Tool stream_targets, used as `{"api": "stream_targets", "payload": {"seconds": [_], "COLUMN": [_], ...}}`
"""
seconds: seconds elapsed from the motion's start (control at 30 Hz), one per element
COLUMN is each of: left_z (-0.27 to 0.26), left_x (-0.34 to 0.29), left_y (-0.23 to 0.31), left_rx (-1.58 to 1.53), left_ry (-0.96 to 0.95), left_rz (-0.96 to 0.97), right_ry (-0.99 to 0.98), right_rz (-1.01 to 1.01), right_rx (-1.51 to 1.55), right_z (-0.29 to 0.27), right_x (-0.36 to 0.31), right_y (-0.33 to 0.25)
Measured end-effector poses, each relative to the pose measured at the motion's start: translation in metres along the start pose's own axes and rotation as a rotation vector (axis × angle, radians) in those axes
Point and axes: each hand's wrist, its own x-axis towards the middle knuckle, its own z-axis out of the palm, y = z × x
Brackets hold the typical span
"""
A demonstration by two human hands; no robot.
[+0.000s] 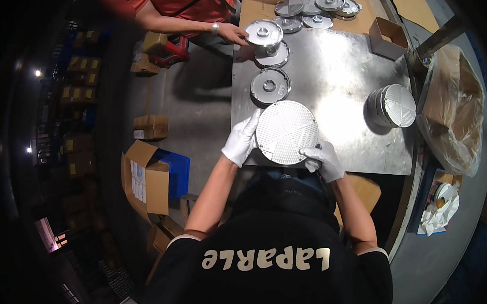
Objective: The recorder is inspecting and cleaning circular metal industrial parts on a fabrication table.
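Observation:
A round, light grey metal disc with fine ribs and small holes near its rim is held up at the near edge of the metal table. My left hand, in a white glove, grips its left rim, thumb along the edge. On the lower right rim, my right hand, also gloved in white, closes with its fingers over the ribbed face. Just beyond lies another disc with a raised central hub. A stack of ribbed discs stands on the table to the right.
Across the table, a co-worker's bare hand holds a shiny hubbed disc. More discs lie on cardboard at the far end. An open carton and a plastic-lined box are at right. Another carton sits left, beside a blue bin.

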Motion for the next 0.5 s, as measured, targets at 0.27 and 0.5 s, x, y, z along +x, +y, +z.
{"api": "stream_targets", "payload": {"seconds": [0.27,0.5], "left_z": [-0.005,-0.012], "left_x": [-0.010,-0.005], "left_y": [0.003,-0.005], "left_rx": [0.459,0.456], "left_ry": [-0.217,-0.304], "left_rz": [0.207,0.449], "right_ry": [0.312,0.401], "right_rz": [-0.294,-0.495], "right_rx": [-0.812,-0.909], "right_z": [-0.001,0.010], "right_x": [-0.008,-0.014], "right_y": [0.007,0.012]}}
